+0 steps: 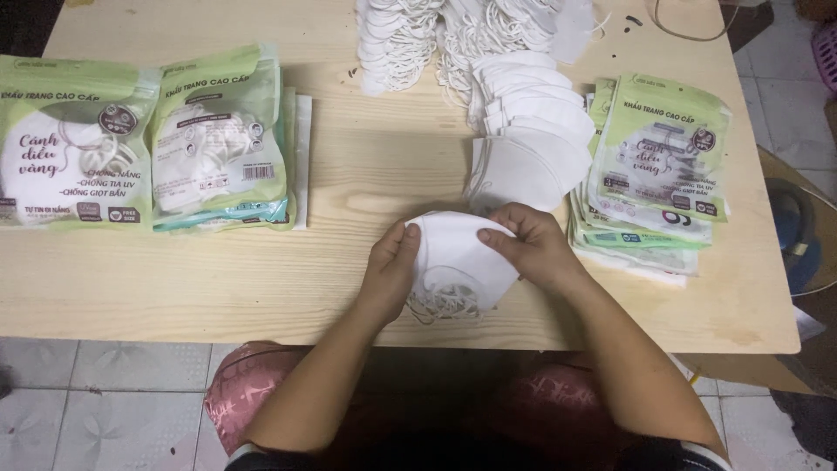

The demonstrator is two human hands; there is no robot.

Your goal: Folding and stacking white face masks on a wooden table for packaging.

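A small stack of white folded face masks (455, 260) with loose ear loops rests on the wooden table (261, 270) near its front edge. My left hand (390, 270) grips the stack's left side. My right hand (534, 247) pinches its upper right edge. Just behind the hands, a fanned row of white masks (532, 131) runs toward the back of the table.
Two filled green-and-white mask packets (139, 139) lie at the left. A pile of empty flat packets (658, 166) sits at the right. Heaped white masks and ear loops (436, 35) crowd the far edge. Tiled floor shows below the table.
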